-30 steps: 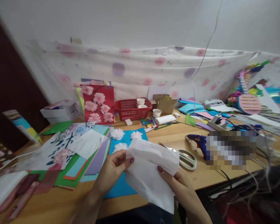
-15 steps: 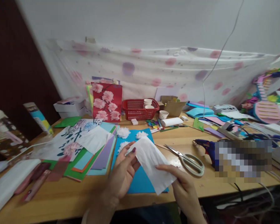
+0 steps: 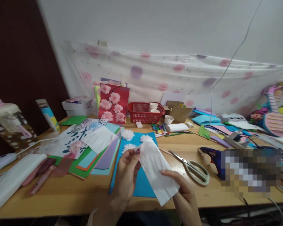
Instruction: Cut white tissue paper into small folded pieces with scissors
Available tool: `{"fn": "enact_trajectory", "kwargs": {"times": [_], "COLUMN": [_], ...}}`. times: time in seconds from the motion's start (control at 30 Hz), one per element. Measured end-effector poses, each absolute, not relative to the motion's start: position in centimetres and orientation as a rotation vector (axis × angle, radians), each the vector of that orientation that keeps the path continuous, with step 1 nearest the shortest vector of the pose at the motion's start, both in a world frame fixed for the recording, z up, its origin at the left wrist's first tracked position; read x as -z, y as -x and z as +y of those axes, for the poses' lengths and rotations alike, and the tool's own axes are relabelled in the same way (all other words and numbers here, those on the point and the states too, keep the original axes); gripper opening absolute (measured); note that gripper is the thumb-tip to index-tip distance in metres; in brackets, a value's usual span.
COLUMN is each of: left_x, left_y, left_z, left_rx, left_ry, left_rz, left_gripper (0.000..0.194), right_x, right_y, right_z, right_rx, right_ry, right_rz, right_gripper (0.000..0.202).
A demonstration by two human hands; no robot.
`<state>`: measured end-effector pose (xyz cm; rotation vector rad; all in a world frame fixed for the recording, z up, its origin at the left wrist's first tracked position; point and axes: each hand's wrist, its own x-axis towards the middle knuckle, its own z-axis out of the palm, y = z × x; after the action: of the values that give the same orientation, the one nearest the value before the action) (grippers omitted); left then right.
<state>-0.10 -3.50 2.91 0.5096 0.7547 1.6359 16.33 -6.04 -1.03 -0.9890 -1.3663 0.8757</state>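
The left hand (image 3: 128,171) pinches the upper corner of a folded white tissue sheet (image 3: 157,171); the right hand (image 3: 182,191) grips its lower right edge. The sheet hangs over the blue paper (image 3: 143,183), left of the scissors (image 3: 191,168).

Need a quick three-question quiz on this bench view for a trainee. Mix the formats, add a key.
1. What are the left hand and right hand both holding? A) a paper cup B) a thin white sheet C) a glue gun
2. True or false: the scissors lie to the right of the blue sheet.
3. Fill in: the upright card with pink flowers, left of the basket, is ____ in colour.

Key: 1 B; 2 true; 3 red
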Motion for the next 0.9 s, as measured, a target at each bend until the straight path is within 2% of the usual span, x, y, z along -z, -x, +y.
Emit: {"fn": "enact_trajectory", "kwargs": {"times": [0.1, 0.17, 0.33, 0.57, 0.77, 0.9], "left_x": [-3.3, -3.8, -5.2, -5.5, -5.3, -4.9], "left_y": [1.0, 1.6, 2.6, 2.8, 2.2, 2.0], "left_z": [-3.5, -3.7, -4.4, -5.0, -5.4, -5.6], "left_rx": [-1.676, -1.644, -1.422, -1.293, -1.391, -1.417], "left_ry": [-0.659, -0.868, -1.380, -1.530, -1.279, -1.120], "left_rz": [0.883, 0.974, 1.026, 1.058, 1.012, 0.971], "left_gripper": [0.023, 0.018, 0.007, 0.004, 0.007, 0.019], "right_x": [0.7, 0.2, -2.3, -4.9, -4.5, -4.3], "right_y": [-17.4, -18.0, -18.1, -16.4, -15.9, -15.9], "right_z": [-5.7, -5.4, -5.3, -5.3, -5.6, -5.8], "right_rx": [-1.059, -1.050, -0.657, -0.404, -0.306, -0.301], "right_ry": [0.821, 0.751, 0.859, 0.940, 0.977, 0.977], "right_rz": [-1.424, -1.497, -1.744, -1.878, -1.771, -1.750], "right_gripper": [0.049, 0.052, 0.049, 0.007, 0.008, 0.008]}}
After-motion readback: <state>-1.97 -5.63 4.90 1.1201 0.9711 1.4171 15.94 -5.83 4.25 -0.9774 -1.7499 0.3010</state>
